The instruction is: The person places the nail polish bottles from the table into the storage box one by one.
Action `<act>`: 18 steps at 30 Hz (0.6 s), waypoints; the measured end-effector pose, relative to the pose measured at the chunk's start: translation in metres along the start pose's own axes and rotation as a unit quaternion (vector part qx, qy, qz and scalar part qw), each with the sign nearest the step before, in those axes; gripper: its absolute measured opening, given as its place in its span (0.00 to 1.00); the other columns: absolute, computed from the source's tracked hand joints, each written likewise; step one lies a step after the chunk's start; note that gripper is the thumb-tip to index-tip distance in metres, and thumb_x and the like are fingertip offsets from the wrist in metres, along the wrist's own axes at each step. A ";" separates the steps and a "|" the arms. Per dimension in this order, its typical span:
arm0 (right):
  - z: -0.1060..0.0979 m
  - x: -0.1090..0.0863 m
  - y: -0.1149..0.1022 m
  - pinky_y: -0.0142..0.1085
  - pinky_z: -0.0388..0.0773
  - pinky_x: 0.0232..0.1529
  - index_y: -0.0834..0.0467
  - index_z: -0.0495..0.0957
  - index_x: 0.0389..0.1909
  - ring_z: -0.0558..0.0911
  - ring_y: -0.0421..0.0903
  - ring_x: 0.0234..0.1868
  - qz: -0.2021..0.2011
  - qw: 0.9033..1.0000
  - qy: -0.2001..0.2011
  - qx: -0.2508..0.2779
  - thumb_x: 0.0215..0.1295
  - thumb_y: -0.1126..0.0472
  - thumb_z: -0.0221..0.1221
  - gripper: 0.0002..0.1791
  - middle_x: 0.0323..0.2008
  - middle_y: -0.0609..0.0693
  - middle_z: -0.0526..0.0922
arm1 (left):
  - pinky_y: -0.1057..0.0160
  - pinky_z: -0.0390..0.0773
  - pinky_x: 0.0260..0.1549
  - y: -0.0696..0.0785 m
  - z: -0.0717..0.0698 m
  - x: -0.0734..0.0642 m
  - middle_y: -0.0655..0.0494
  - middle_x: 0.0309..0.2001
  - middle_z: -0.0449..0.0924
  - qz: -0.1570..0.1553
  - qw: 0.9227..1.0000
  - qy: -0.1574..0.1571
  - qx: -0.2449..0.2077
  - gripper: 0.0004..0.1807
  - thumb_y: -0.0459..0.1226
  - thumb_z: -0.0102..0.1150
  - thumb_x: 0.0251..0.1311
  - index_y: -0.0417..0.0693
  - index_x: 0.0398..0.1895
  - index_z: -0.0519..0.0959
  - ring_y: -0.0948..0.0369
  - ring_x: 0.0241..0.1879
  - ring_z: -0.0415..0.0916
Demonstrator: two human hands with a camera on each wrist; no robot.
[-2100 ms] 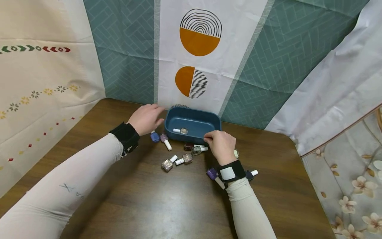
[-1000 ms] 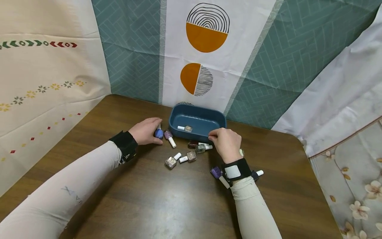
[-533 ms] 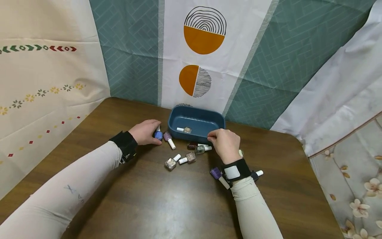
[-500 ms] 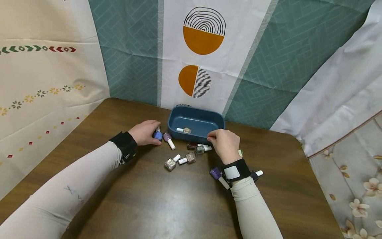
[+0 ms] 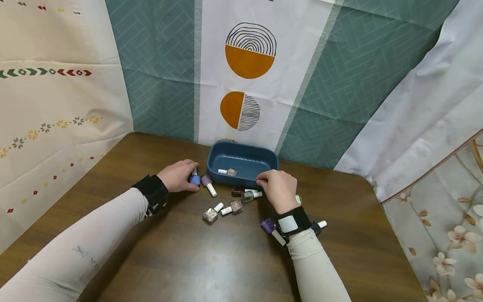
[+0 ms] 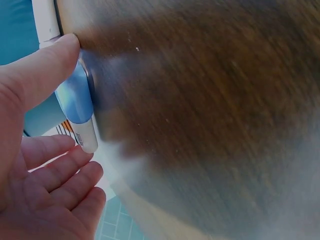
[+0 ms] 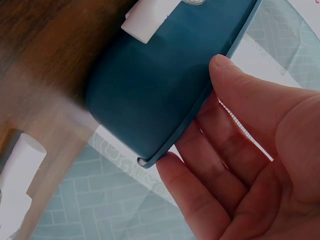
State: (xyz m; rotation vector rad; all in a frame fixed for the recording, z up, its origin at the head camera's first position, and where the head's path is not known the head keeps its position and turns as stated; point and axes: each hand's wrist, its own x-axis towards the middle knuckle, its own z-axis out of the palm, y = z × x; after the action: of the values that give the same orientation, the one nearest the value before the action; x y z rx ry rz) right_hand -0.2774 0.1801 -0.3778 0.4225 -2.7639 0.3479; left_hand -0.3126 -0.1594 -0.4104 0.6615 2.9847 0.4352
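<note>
A blue nail polish bottle (image 5: 194, 180) with a white cap lies left of a dark blue plastic box (image 5: 241, 181). My left hand (image 5: 178, 176) is around that bottle. In the left wrist view, the thumb (image 6: 62, 55) lies across its lower end and the loosely bent fingers are beside its cap; firm contact cannot be told. My right hand (image 5: 278, 188) pinches the box's front rim near the right corner, with thumb (image 7: 232, 75) and fingers on either side of the wall. A glitter nail polish bottle (image 5: 231, 172) lies inside. A mauve nail polish bottle (image 5: 206, 180) lies between left hand and box.
Before the box lie a dark red bottle (image 5: 237, 191), a grey glitter bottle (image 5: 247, 196) and two gold glitter bottles. Near the right wrist are a purple bottle (image 5: 268, 226), a dark bottle (image 5: 315, 227) and a partly hidden pale one (image 5: 298, 199). Cloth hangs behind the table (image 5: 215, 268).
My left hand has come down from above beside the box's left end to the blue nail polish bottle, then stayed there. The right hand keeps its hold on the box rim. The head view shifts slightly.
</note>
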 end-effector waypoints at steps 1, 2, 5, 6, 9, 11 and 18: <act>0.000 0.000 0.000 0.47 0.80 0.30 0.44 0.93 0.38 0.88 0.47 0.34 0.000 1.000 0.000 0.000 0.65 0.53 0.72 0.04 0.35 0.43 0.91 | 0.42 0.72 0.65 0.000 0.000 -0.001 0.33 0.68 0.71 0.003 1.000 0.001 -0.001 0.49 0.49 0.78 0.56 0.28 0.72 0.67 0.41 0.67 0.71; 0.001 -0.001 0.000 0.47 0.80 0.30 0.44 0.93 0.38 0.87 0.47 0.34 -0.001 1.000 0.000 -0.001 0.65 0.53 0.72 0.04 0.35 0.43 0.91 | 0.42 0.73 0.65 0.001 0.000 -0.001 0.33 0.68 0.71 0.005 1.000 0.002 -0.002 0.49 0.49 0.78 0.56 0.28 0.72 0.67 0.41 0.66 0.71; 0.001 0.000 0.000 0.46 0.80 0.30 0.44 0.93 0.39 0.87 0.46 0.34 -0.003 1.000 0.002 -0.001 0.65 0.53 0.72 0.04 0.35 0.43 0.91 | 0.42 0.74 0.64 0.002 -0.001 -0.003 0.33 0.67 0.71 0.007 1.000 0.005 -0.003 0.49 0.49 0.79 0.55 0.28 0.72 0.67 0.41 0.66 0.72; 0.001 0.000 0.000 0.46 0.80 0.30 0.44 0.93 0.39 0.87 0.46 0.34 -0.003 1.000 0.001 0.000 0.65 0.53 0.72 0.04 0.35 0.43 0.91 | 0.42 0.74 0.64 0.002 -0.001 -0.003 0.33 0.67 0.71 0.006 1.000 0.005 -0.002 0.49 0.49 0.79 0.55 0.28 0.72 0.67 0.41 0.65 0.72; 0.001 -0.001 0.000 0.46 0.80 0.30 0.44 0.93 0.39 0.88 0.47 0.34 -0.003 1.000 0.003 0.001 0.65 0.53 0.72 0.04 0.35 0.43 0.91 | 0.42 0.75 0.63 0.003 -0.002 -0.003 0.33 0.67 0.71 0.004 1.000 0.005 -0.001 0.49 0.48 0.79 0.55 0.29 0.72 0.67 0.41 0.65 0.72; 0.000 -0.001 0.000 0.46 0.80 0.30 0.45 0.93 0.39 0.88 0.47 0.34 -0.002 1.000 0.005 0.000 0.65 0.54 0.72 0.04 0.35 0.44 0.91 | 0.42 0.75 0.63 0.005 -0.004 -0.003 0.33 0.67 0.72 0.004 1.000 0.007 0.000 0.49 0.48 0.79 0.55 0.29 0.72 0.67 0.41 0.64 0.72; 0.001 -0.001 0.000 0.46 0.80 0.30 0.45 0.93 0.39 0.87 0.47 0.34 -0.004 1.000 0.003 -0.003 0.65 0.54 0.72 0.04 0.35 0.44 0.91 | 0.40 0.73 0.64 0.001 -0.006 -0.005 0.33 0.68 0.70 -0.006 1.000 0.019 0.005 0.49 0.48 0.79 0.55 0.32 0.73 0.67 0.40 0.66 0.70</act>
State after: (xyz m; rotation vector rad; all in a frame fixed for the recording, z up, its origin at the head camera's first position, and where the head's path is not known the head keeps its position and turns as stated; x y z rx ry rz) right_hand -0.2768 0.1806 -0.3789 0.4299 -2.7566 0.3387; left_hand -0.3081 -0.1625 -0.4041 0.6444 3.0263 0.4364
